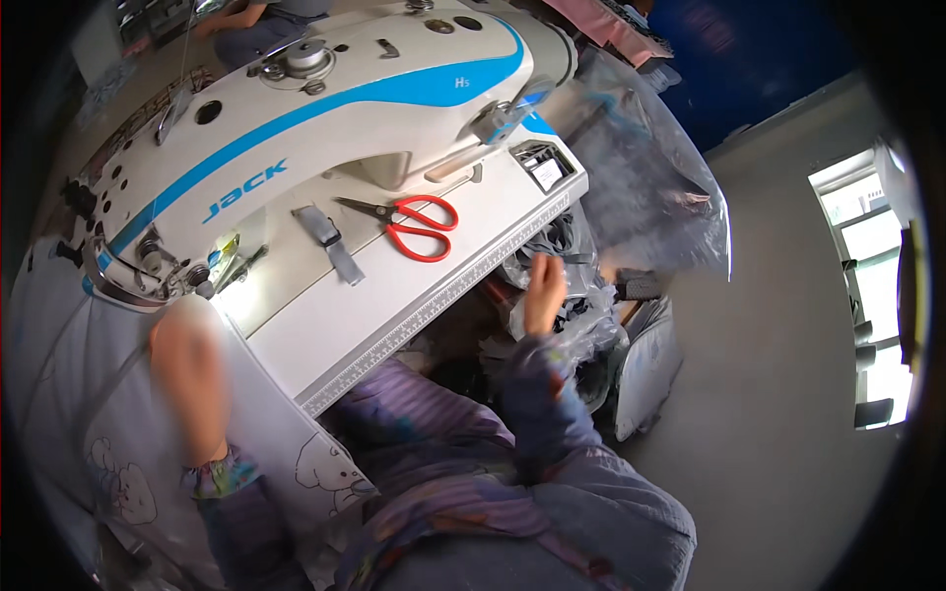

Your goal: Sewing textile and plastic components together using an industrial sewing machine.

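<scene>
My left hand (192, 379) lies over pale grey fabric (266, 433) printed with cartoon animals, just below the needle end of the white and blue sewing machine (325, 118). Motion blur hides its fingers. My right hand (545, 294) is past the table's front edge, above an open plastic bag (581, 330) of grey straps. Its fingers are drawn together; what they hold, if anything, is not clear. On the white machine bed rest a short grey strap with a dark buckle (330, 244) and red-handled scissors (424, 229), blades toward the left.
A measuring tape (434, 313) runs along the bed's front edge. Small items fill a recessed tray (545, 167) at its right end. Clear plastic sheeting (650, 167) hangs beyond, near a grey wall (759, 345). Another person (261, 30) sits at the far left.
</scene>
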Available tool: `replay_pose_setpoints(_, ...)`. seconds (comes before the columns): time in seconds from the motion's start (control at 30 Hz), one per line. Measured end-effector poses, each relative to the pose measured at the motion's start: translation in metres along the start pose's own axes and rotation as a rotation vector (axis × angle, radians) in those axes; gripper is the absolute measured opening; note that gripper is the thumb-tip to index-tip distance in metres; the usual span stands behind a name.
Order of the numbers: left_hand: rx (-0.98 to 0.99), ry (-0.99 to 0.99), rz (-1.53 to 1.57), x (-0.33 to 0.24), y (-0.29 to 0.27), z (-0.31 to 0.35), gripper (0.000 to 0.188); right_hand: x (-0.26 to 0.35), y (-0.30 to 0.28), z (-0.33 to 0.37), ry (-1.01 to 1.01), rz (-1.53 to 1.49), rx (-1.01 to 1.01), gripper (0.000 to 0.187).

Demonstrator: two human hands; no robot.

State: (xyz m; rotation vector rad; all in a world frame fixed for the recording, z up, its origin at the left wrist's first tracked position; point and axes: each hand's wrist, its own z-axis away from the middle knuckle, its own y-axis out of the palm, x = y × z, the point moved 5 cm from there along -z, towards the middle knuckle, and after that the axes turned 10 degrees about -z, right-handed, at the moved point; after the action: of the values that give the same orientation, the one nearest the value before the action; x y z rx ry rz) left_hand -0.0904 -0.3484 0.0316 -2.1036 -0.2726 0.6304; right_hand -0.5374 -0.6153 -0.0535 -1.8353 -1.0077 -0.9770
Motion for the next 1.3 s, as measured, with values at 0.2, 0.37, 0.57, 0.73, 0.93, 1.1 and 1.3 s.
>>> replay_pose_setpoints(0.2,0.07,0.017,0.014,-0.006,0.0,-0.003,0.018,-0.152,-0.022,-0.107,-0.113,0.5,0.19,0.02)
replay_pose_setpoints(0.37,0.063,0.013,-0.001,-0.006,0.003,0.0,0.017,-0.183,0.007,-0.14,-0.237,0.821,0.38,0.02)
replay_pose_setpoints(0.57,0.069,0.067,-0.033,-0.026,-0.013,-0.006,0.019,-0.092,-0.052,-0.173,-0.092,0.557,-0.001,0.021)
replay_pose_setpoints(0.73,0.267,0.323,0.352,-0.147,-0.04,0.023,0.043,0.087,-0.021,-0.043,0.095,0.237,0.917,0.015)
replay_pose_setpoints(0.93,0.553,0.306,0.374,-0.164,-0.041,0.055,0.052,0.235,0.066,0.118,-0.119,-0.516,1.734,0.034)
replay_pose_setpoints(1.1,0.74,0.0,0.373,-0.038,-0.088,0.046,0.021,0.239,0.113,0.147,0.078,-0.395,2.139,0.025)
replay_pose_setpoints(1.3,0.327,0.073,-0.296,0.04,-0.104,0.018,0.024,0.256,0.224,0.169,-0.157,-0.505,1.538,0.022)
